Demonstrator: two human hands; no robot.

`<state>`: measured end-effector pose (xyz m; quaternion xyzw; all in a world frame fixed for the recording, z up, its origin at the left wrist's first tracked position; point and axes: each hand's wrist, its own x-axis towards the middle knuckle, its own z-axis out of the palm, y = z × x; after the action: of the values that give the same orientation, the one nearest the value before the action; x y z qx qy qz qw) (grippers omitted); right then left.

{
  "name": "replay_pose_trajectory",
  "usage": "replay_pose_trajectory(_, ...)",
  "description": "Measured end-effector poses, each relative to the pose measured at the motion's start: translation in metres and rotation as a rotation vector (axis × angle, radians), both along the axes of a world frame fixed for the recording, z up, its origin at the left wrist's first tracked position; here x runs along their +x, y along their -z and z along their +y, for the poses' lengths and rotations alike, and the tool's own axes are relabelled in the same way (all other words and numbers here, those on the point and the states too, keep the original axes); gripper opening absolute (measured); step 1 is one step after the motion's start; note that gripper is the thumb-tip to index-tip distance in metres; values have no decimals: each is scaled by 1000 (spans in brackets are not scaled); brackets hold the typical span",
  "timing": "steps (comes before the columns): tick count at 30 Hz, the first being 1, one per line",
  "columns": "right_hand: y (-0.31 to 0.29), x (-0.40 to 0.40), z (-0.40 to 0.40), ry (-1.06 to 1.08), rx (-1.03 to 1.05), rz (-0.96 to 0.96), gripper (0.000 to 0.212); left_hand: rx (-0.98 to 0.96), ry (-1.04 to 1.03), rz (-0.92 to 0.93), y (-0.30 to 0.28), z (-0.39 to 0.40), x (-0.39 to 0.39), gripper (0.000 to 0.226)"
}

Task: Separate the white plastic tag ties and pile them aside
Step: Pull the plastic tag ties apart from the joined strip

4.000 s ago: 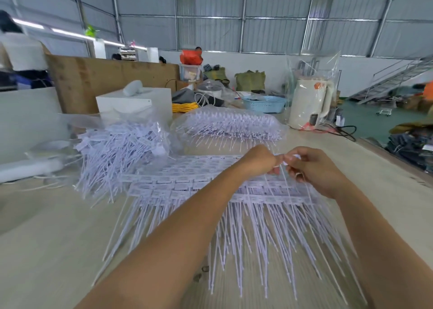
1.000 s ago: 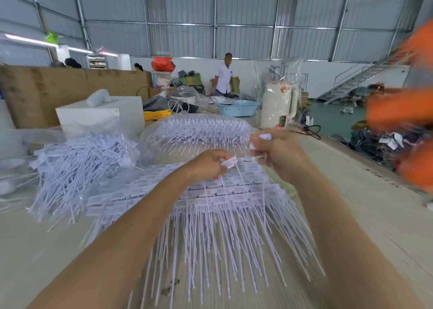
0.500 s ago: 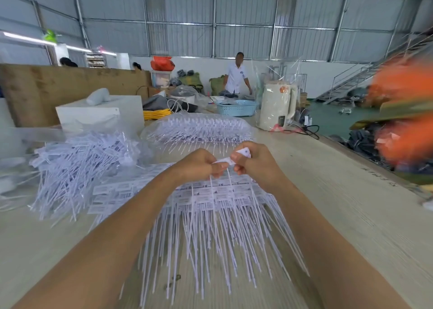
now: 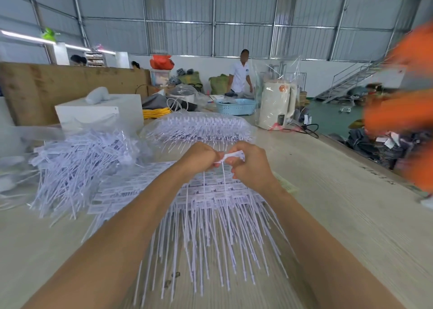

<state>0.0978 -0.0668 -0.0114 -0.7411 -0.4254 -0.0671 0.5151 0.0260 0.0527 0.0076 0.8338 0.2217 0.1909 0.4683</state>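
**White plastic tag ties, in joined strips, on pale wood-grain bench**

White plastic, thin and stiff: the tag ties [image 4: 210,205] lie before you as overlapped strips, each with a row of flat printed rectangular heads and long needle-like tails fanning toward you.

Your left hand [image 4: 199,155] and right hand [image 4: 250,165] meet above the strips, fingers curled. Between them they pinch one small white tag piece [image 4: 230,156], its head bent up and thin tails hanging down onto the stack.

Separated pile [image 4: 77,163]: loose ties heaped at the left of the bench, tangled and bristly, partly under clear crinkled film.

Bagged bundle [image 4: 199,127]: more ties in a clear plastic bag, domed, just beyond your hands.

Bench [image 4: 339,215]: broad, matte, light timber grain.

Further back: a white box [image 4: 100,114], a coil of yellow cable [image 4: 155,113], a pale blue perforated basket [image 4: 235,107], a cream kettle [image 4: 276,106] wrapped in clear film.

Room: corrugated grey metal walls, steel framing, green floor, a metal staircase [image 4: 346,83] at right. A person in a white shirt [image 4: 240,74] stands at the far end. A blurred orange shape [image 4: 403,102] fills the right edge.
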Motion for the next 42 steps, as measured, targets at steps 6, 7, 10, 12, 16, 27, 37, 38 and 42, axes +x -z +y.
replay_pose_trajectory(6,-17,-6,-13,27,176,-24,17,-73,28,-29,-24,-5,-1,33)
replay_pose_trajectory(7,-24,-5,-21,-6,260,22,20,-55,-20,-25,-24,-2,-2,34)
replay_pose_trajectory(10,-53,5,-52,-169,599,234,23,-30,-120,-51,-7,9,-8,37)
replay_pose_trajectory(12,-65,19,-69,-299,751,439,23,-16,-35,-51,-1,9,-11,34)
replay_pose_trajectory(16,-58,27,-71,-585,724,845,19,87,98,140,-6,7,-9,25)
replay_pose_trajectory(27,-15,-11,-1,-214,96,579,13,289,218,49,-10,0,-10,46)
replay_pose_trajectory(37,-11,-6,0,-225,144,523,16,289,105,171,-13,7,-17,34)
replay_pose_trajectory(38,-10,-4,-1,-218,144,507,15,284,92,173,-13,7,-18,37)
replay_pose_trajectory(42,-7,-2,0,-226,114,412,6,314,56,91,-10,4,-17,45)
